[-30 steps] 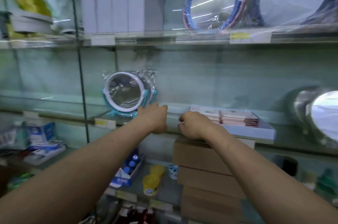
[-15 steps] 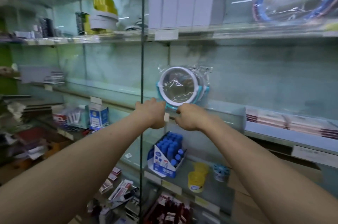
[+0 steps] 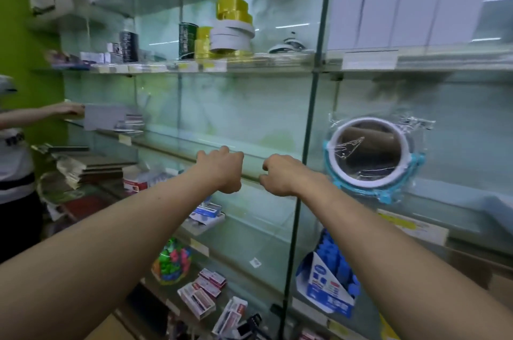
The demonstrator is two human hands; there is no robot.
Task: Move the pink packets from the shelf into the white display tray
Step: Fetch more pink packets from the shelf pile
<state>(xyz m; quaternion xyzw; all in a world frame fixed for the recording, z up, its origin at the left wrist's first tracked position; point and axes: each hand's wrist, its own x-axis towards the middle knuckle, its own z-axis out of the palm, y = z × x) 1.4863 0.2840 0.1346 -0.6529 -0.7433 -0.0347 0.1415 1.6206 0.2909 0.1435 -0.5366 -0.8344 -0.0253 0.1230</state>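
The person stretches both arms toward the glass shelf (image 3: 166, 142). The left hand (image 3: 222, 169) and the right hand (image 3: 280, 177) are near each other but apart, just in front of the shelf edge. Both have the fingers curled in, and I see nothing inside them. A wrapped round mirror (image 3: 370, 155) stands to the right. I cannot tell from here where the pink packets are.
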